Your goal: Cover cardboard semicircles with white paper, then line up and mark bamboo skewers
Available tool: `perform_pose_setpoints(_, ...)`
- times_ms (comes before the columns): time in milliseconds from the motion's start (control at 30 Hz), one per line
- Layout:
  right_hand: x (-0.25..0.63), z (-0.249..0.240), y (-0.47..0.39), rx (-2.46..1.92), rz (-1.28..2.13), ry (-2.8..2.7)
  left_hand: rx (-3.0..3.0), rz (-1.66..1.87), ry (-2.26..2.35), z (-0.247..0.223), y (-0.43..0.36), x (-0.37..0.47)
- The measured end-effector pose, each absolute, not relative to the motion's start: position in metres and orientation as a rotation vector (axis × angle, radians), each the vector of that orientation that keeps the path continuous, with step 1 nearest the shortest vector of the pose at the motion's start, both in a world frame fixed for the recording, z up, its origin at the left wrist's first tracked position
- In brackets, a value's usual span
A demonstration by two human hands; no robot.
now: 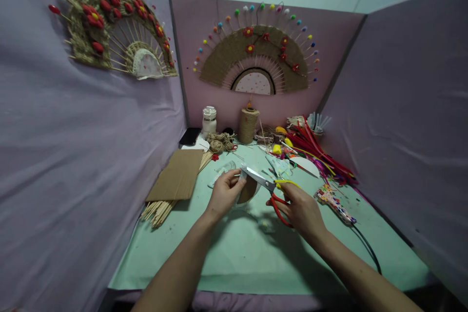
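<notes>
My left hand (225,191) pinches a small piece of brown cardboard (248,191) with pale cloth along its edge, held up above the table. My right hand (302,208) grips a pair of scissors (269,185) with one red and one yellow handle. The blades point left, their tips at the pale cloth beside my left fingertips. How far the blades are apart is hard to make out. A pale scrap (266,225) lies below the hands, and crumpled light cloth (281,166) lies just beyond the scissors.
Cardboard (175,175) rests on bamboo sticks (161,213) at left. Behind stand a glass jar (209,121) and a twine spool (248,126), near a phone (190,136). Red pipe cleaners (314,148) and a patterned glue gun (336,204) with a black cord lie right. Decorated fans (223,61) hang behind.
</notes>
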State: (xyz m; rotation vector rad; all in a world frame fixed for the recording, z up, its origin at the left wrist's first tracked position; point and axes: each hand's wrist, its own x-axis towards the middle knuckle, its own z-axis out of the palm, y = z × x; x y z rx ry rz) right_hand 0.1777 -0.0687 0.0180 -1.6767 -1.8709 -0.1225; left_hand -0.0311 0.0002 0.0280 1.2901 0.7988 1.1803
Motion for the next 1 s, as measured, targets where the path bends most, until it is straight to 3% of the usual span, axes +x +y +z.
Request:
perform_pose_setpoints(400, 0.177, 0.021, -0.074, -1.748, -0.121, -1.870, 1.332, 1.144, 0.810, 0.029, 0.000, -0.033)
perform_pose_setpoints(833, 0.189, 0.035, -0.047, -1.752, 0.103, -1.552, 1.275, 1.153, 0.812, 0.034, 0.002, -0.037)
perform_pose_setpoints(1000, 0.194, 0.031, -0.029, -1.921, 0.178, -1.700, 1.218, 1.175, 0.795, 0.034, 0.004, -0.039)
